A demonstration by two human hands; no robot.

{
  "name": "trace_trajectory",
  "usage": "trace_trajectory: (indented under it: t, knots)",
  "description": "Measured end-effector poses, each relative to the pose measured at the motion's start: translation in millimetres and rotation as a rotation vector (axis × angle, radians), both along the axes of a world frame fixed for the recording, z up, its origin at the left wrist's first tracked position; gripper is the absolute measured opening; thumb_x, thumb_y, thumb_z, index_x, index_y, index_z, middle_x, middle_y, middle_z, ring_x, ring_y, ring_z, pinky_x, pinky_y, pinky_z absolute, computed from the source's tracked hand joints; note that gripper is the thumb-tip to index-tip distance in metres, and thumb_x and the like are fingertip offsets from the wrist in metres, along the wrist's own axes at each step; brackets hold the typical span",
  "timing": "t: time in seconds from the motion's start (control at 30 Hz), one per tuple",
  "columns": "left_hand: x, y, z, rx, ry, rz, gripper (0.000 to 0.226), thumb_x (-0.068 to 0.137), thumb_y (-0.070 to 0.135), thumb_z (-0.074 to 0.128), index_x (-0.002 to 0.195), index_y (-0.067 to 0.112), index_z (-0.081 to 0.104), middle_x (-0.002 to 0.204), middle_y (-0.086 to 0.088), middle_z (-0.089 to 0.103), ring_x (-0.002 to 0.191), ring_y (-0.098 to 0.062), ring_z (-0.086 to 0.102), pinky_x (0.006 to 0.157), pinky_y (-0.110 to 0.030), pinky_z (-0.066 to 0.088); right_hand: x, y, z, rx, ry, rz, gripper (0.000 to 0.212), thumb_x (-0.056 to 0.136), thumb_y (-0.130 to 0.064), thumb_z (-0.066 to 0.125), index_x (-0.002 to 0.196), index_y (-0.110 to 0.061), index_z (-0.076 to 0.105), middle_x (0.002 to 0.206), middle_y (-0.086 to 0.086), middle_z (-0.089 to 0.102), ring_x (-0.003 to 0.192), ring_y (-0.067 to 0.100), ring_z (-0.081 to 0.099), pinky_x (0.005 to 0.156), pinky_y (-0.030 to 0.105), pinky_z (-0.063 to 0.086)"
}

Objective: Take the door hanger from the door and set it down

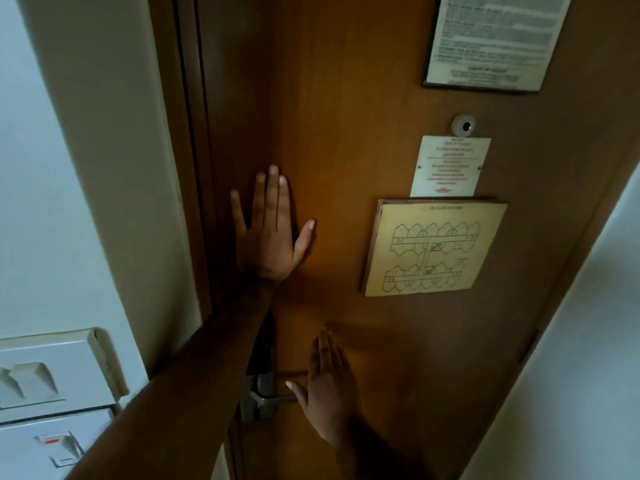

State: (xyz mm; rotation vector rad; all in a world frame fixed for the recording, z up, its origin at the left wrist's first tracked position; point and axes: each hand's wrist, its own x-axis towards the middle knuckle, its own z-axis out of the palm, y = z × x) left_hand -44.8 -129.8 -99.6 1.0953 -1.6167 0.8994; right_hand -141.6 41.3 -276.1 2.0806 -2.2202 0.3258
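A brown wooden door (346,98) fills the middle of the head view. My left hand (270,230) lies flat against it near its left edge, fingers spread and pointing up, holding nothing. My right hand (327,389) is lower, flat and open, just right of the metal lever handle (273,398) and its lock plate (256,396). A dark shape (261,348) hangs above the handle, mostly hidden behind my left forearm; I cannot tell whether it is the door hanger.
A brass fire-plan plaque (433,247), a white notice card (450,166), a peephole (464,125) and a framed notice (495,39) are fixed to the door. The door frame (194,168) runs down the left. Wall switches (52,375) sit at lower left; a pale wall (571,341) stands on the right.
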Motion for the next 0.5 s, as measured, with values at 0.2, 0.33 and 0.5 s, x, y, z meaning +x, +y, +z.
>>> trace_trajectory:
  t: [0.2, 0.33, 0.5]
  knots:
    - [5.6, 18.0, 6.2, 0.188, -0.038, -0.09, 0.096, 0.106, 0.069, 0.033, 0.17, 0.01, -0.009, 0.182, -0.011, -0.007, 0.168, -0.026, -0.013, 0.132, -0.063, -0.009, -71.0, 18.2, 104.7, -0.255, 0.2, -0.103, 0.103, 0.1, -0.071, 0.041, 0.165, 0.002, 0.006, 0.173, 0.025, 0.004, 0.161, 0.039, 0.009, 0.13, 0.052, 0.019]
    - [12.3, 51.8, 21.4, 0.379, -0.096, -0.075, 0.099, 0.102, 0.075, 0.019, 0.172, 0.006, 0.005, 0.182, -0.014, -0.005, 0.169, -0.032, -0.005, 0.133, -0.068, 0.005, -105.1, 39.8, 180.6, -0.331, 0.272, -0.19, 0.104, 0.098, -0.075, 0.034, 0.163, 0.005, 0.015, 0.172, 0.028, 0.014, 0.16, 0.043, 0.017, 0.13, 0.055, 0.019]
    - [11.3, 93.4, 49.2, 0.497, -0.024, -0.204, 0.101, 0.099, 0.078, 0.011, 0.172, 0.009, 0.0, 0.181, -0.01, -0.009, 0.169, -0.029, -0.007, 0.135, -0.063, 0.003, -138.7, 79.3, 252.6, -0.41, 0.361, -0.302, 0.107, 0.097, -0.077, 0.03, 0.164, 0.003, 0.009, 0.174, 0.025, 0.008, 0.161, 0.038, 0.01, 0.13, 0.05, 0.011]
